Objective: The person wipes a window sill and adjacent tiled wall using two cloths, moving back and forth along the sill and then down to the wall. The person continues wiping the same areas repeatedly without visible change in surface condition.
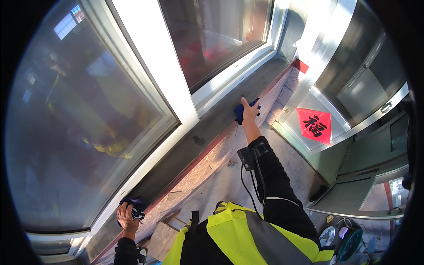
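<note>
My right hand (250,114) presses a dark blue cloth (239,114) onto the outer edge of a grey window sill (175,150). Its thumb and fingers spread over the fabric. Farther along the sill, at lower left, my left hand (126,217) grips another dark blue cloth (136,202), bunched up and partly hidden by the fingers. Between the two hands a dark wet-looking patch (198,140) marks the sill. A red strip (212,144) runs along the sill's front edge. White window frames (195,121) rise from the back of the sill.
A metal-framed door (326,131) with a red diamond-shaped paper (314,126) bearing writing stands at right. Beyond it is a green cabinet (356,198). Basins (350,245) sit at lower right, and a cardboard-like box (162,238) lies below the sill. Cables (246,185) hang by my right sleeve.
</note>
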A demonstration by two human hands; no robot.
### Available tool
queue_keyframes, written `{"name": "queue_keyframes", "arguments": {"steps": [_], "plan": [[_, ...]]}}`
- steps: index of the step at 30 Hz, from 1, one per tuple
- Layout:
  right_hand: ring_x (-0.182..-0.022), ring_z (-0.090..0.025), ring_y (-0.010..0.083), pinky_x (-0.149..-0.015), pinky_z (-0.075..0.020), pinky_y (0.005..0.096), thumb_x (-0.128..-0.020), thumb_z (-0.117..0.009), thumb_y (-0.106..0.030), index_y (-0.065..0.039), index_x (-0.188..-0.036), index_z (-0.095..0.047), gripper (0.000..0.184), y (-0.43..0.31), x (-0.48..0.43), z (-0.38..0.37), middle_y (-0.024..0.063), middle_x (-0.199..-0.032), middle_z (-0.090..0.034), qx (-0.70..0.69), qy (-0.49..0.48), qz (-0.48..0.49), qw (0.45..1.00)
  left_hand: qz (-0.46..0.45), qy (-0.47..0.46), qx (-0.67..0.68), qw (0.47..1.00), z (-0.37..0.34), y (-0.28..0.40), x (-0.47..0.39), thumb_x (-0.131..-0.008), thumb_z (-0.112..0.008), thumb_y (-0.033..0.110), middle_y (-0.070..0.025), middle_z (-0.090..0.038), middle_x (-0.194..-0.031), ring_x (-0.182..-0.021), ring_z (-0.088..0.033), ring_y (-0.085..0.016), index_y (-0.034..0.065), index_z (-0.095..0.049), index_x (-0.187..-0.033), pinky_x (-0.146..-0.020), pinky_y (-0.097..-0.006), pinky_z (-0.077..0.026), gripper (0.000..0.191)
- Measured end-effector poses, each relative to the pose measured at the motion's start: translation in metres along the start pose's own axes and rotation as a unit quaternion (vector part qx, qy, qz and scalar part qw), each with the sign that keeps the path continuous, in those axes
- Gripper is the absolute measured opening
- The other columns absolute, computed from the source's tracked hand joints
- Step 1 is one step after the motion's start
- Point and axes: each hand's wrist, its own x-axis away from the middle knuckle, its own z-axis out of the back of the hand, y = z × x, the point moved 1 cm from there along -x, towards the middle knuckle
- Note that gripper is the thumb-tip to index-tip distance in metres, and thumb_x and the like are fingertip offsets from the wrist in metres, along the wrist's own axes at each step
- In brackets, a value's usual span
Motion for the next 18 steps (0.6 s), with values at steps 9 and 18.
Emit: {"name": "queue_keyframes", "arguments": {"steps": [9, 18], "plan": [[-0.138, -0.013, 0.0462, -0.107, -0.0236, 0.0501, -0.077, -0.067, -0.05, -0.019, -0.149, -0.001, 0.103, 0.046, 0.098, -0.018, 0.0307, -0.149, 0.002, -0.024, -0.079, -0.007, 0.997, 0.001, -0.001, 0.006, 1.0, -0.002, -0.003, 0.002, -0.053, -0.057, 0.006, -0.0161, -0.052, -0.113, -0.1, -0.05, -0.041, 0.0097, -0.053, -0.106, -0.088, -0.0497, -0.042, 0.053], [-0.14, -0.007, 0.035, -0.11, -0.0167, 0.0431, -0.082, -0.062, -0.053, -0.009, -0.147, 0.008, 0.106, 0.066, 0.097, -0.013, 0.0262, -0.149, -0.013, 0.011, -0.176, -0.013, 0.984, 0.005, -0.001, 0.006, 1.0, 0.0, -0.001, -0.001, -0.057, -0.057, 0.009, -0.0164, -0.052, -0.112, -0.098, -0.051, -0.041, 0.0097, -0.053, -0.105, -0.086, -0.0493, -0.042, 0.048]]}}
